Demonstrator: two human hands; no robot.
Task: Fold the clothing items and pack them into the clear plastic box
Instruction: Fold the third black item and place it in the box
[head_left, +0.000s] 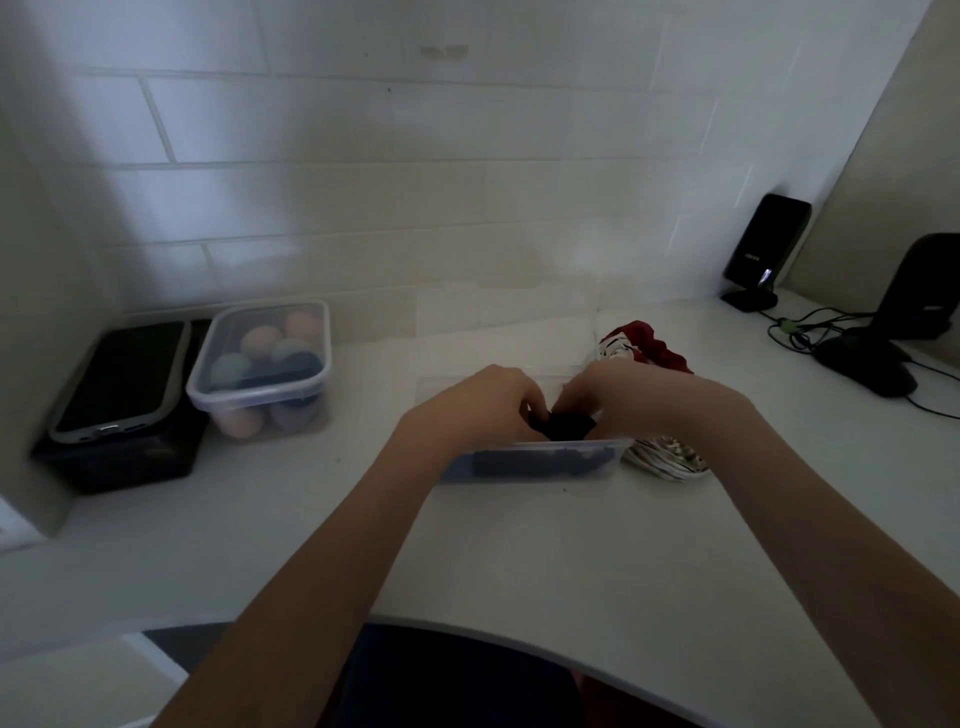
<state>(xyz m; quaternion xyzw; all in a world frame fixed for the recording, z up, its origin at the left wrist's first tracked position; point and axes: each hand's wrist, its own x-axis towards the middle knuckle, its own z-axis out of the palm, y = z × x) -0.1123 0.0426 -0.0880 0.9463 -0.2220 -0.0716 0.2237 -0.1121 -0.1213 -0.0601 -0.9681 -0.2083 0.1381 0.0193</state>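
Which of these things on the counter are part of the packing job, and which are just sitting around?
Part of the job: clear plastic box, dark garment held by left hand and right hand, striped cloth, red cloth.

Just lying about: lidded tub of coloured balls, phone, speaker, cables.

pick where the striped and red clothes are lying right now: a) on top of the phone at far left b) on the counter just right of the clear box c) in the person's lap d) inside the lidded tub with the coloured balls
b, the striped garment and the red garment lie on the counter against the right end of the clear box.
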